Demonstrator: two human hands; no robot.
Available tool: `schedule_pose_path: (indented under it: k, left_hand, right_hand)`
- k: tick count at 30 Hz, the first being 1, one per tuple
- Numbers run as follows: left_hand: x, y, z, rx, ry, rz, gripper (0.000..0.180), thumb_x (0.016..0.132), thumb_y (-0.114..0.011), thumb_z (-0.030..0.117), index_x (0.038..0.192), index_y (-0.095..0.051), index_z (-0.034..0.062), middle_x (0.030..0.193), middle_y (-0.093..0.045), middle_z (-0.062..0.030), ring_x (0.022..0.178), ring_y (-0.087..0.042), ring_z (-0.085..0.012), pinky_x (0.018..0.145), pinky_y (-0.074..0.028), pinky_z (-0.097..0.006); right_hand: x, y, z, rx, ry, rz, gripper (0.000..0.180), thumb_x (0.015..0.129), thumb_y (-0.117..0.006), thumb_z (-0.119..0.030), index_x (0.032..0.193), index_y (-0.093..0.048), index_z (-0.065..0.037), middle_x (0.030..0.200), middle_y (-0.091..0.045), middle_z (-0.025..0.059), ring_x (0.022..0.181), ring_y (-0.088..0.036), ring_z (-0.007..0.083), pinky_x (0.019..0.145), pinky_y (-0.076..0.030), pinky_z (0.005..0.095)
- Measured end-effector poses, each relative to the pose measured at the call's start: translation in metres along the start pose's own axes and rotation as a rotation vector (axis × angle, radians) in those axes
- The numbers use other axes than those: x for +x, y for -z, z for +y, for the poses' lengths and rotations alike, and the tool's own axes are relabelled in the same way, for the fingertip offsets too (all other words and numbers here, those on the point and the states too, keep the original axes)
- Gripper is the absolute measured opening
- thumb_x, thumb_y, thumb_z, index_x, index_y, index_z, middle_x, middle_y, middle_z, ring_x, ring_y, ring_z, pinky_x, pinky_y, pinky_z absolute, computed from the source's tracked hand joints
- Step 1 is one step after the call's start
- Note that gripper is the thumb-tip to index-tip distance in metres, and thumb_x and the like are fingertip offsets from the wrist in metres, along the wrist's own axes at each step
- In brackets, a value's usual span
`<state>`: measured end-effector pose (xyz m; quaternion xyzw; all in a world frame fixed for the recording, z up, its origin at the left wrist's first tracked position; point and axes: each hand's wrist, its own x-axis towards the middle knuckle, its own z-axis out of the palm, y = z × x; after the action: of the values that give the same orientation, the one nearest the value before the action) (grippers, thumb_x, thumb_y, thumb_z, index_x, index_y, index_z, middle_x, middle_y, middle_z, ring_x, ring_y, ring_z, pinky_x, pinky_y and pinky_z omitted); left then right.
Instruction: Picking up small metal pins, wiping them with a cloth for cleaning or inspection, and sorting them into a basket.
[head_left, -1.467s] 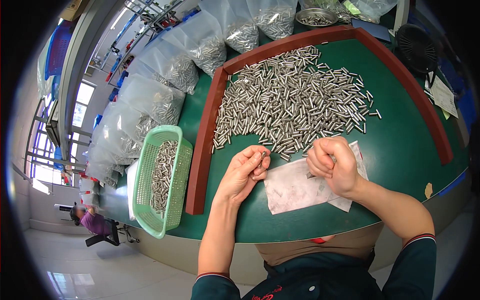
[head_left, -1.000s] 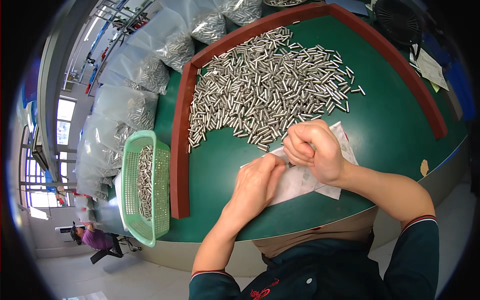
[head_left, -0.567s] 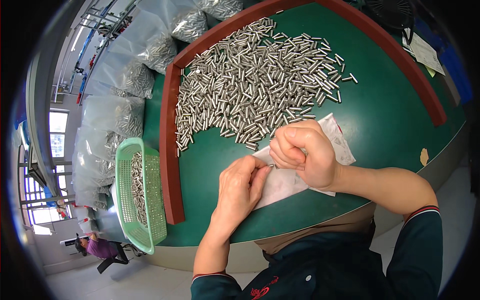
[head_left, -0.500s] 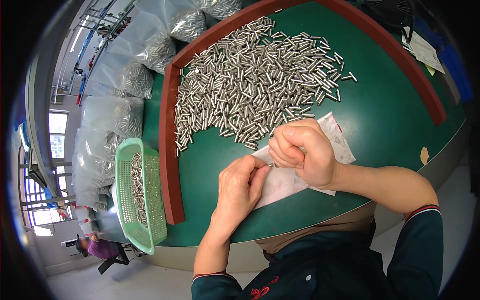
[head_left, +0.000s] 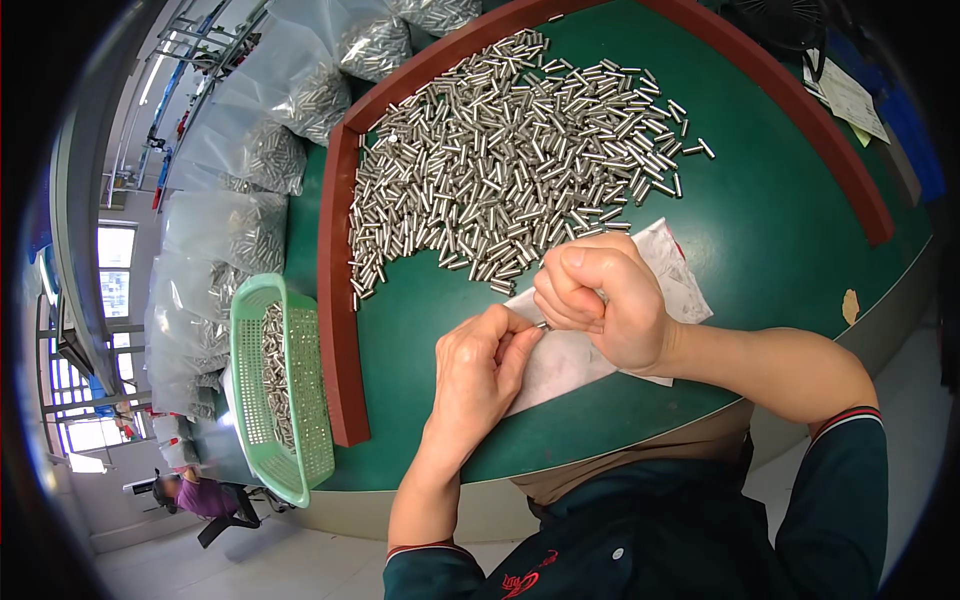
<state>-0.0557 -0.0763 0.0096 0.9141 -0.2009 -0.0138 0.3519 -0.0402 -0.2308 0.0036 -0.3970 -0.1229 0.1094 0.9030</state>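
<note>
My left hand [head_left: 483, 365] pinches a small metal pin [head_left: 542, 325] between thumb and forefinger; only its shiny end shows. Close beside it, my right hand [head_left: 620, 305] is curled into a fist, and whatever lies inside is hidden by the fingers. Both hands are over a white cloth [head_left: 565, 375] with dark smudges, spread on the green tabletop [head_left: 760, 230]. Just beyond them lies a broad heap of short silver metal pins [head_left: 510, 160].
A dark red wooden rim [head_left: 345, 300] borders the heap. Left of it stands a green plastic basket [head_left: 318, 440] with more pins. Clear bags of pins [head_left: 275, 155] line the far left. Papers [head_left: 845, 105] lie at the far right. A person in purple [head_left: 205, 497] sits in the background.
Both hands keep almost the same place over the cloth. The right fist has shifted very slightly left, and the pin's end still shows at the left fingertips.
</note>
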Motion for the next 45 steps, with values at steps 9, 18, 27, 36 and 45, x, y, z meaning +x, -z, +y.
schedule_pose_path:
  k: [9, 18, 27, 36, 45]
  left_hand:
    - [0.004, 0.000, 0.002, -0.039, 0.011, -0.007, 0.013, 0.070, -0.063, 0.003, 0.066, -0.051, 0.0004, 0.052, -0.048, -0.0094, 0.046, -0.047, -0.0222, 0.044, -0.037, -0.032]
    - [0.004, 0.002, 0.005, -0.026, 0.002, -0.031, 0.006, 0.070, -0.061, 0.002, 0.073, -0.056, 0.0001, 0.055, -0.051, -0.0123, 0.048, -0.049, -0.0264, 0.047, -0.039, -0.034]
    - [0.001, -0.001, 0.007, -0.042, 0.041, -0.041, 0.005, 0.071, -0.061, 0.001, 0.072, -0.056, -0.0010, 0.058, -0.054, -0.0111, 0.049, -0.050, -0.0207, 0.048, -0.040, -0.030]
    - [-0.004, -0.001, 0.002, -0.073, 0.030, 0.038, 0.010, 0.074, -0.061, 0.004, 0.071, -0.054, -0.0010, 0.056, -0.050, -0.0047, 0.049, -0.044, -0.0114, 0.045, -0.036, -0.025]
    - [-0.001, 0.035, -0.042, -1.981, 0.399, -0.005, 0.008, 0.087, -0.048, 0.012, 0.087, -0.048, 0.0036, 0.075, -0.041, -0.0022, 0.060, -0.033, -0.0069, 0.055, -0.032, -0.019]
  right_hand:
    - [0.001, -0.005, -0.002, -0.069, -0.003, -0.031, 0.035, 0.080, -0.036, -0.017, 0.047, -0.027, -0.009, 0.044, -0.026, -0.0018, 0.043, -0.022, 0.0080, 0.042, -0.019, 0.0239]
    - [0.005, -0.012, 0.000, -0.300, 0.103, -0.072, 0.034, 0.080, -0.035, -0.015, 0.048, -0.026, -0.007, 0.046, -0.028, -0.0014, 0.046, -0.023, 0.0074, 0.044, -0.021, 0.0251]
    - [0.003, -0.009, 0.007, -0.266, 0.127, -0.021, 0.033, 0.079, -0.035, -0.017, 0.048, -0.026, -0.007, 0.046, -0.027, -0.0014, 0.044, -0.023, 0.0075, 0.042, -0.020, 0.0242]
    - [0.007, 0.006, -0.013, -0.055, 0.002, -0.097, 0.037, 0.082, -0.035, -0.016, 0.047, -0.025, -0.010, 0.043, -0.025, -0.0022, 0.040, -0.020, 0.0071, 0.039, -0.017, 0.0231]
    - [0.008, 0.009, -0.013, -0.041, -0.043, -0.094, 0.036, 0.080, -0.035, -0.017, 0.046, -0.026, -0.010, 0.041, -0.024, -0.0014, 0.038, -0.019, 0.0080, 0.039, -0.016, 0.0246]
